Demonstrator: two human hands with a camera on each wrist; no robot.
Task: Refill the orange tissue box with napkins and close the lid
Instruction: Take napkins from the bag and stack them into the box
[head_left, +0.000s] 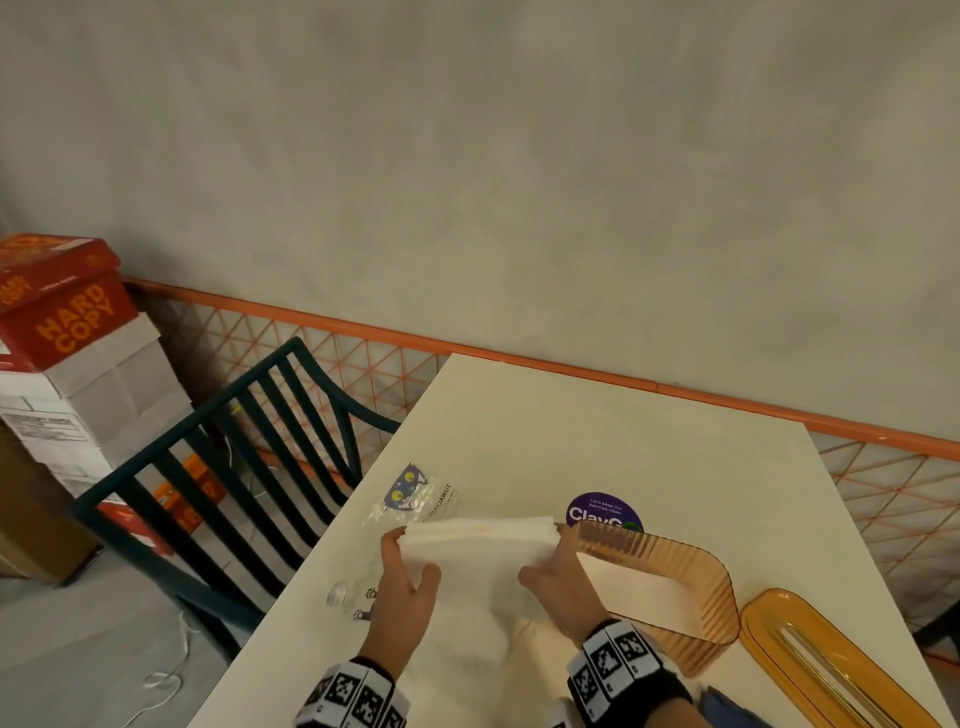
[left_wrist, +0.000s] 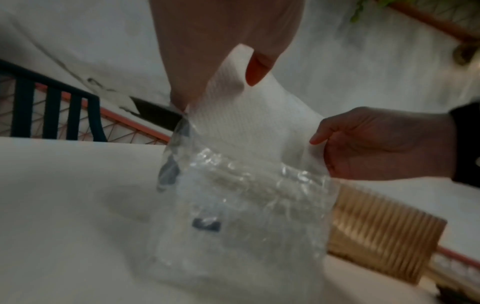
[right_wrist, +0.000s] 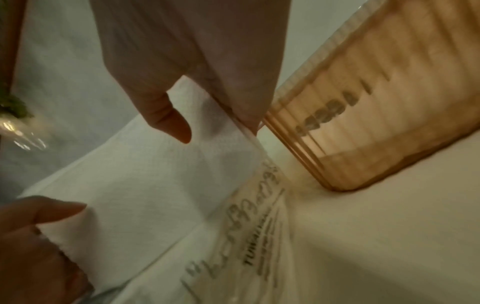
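Both hands hold a stack of white napkins (head_left: 478, 545) above the table, just left of the orange ribbed tissue box (head_left: 691, 587). My left hand (head_left: 410, 558) pinches the stack's left edge and my right hand (head_left: 545, 561) pinches its right edge beside the box's near-left corner. The box stands open, with white napkins lying low inside. Its orange lid (head_left: 810, 660) lies on the table to the right of it. In the left wrist view a clear printed plastic wrapper (left_wrist: 233, 205) hangs around the lower part of the napkins (left_wrist: 246, 119). The right wrist view shows the box (right_wrist: 376, 102) close by.
A round purple sticker (head_left: 597, 512) sits on the white table (head_left: 623, 441) behind the box. A dark green chair (head_left: 234, 457) stands at the table's left side, with stacked paper cartons (head_left: 72, 338) beyond it. An orange rail and mesh (head_left: 519, 358) run along the wall.
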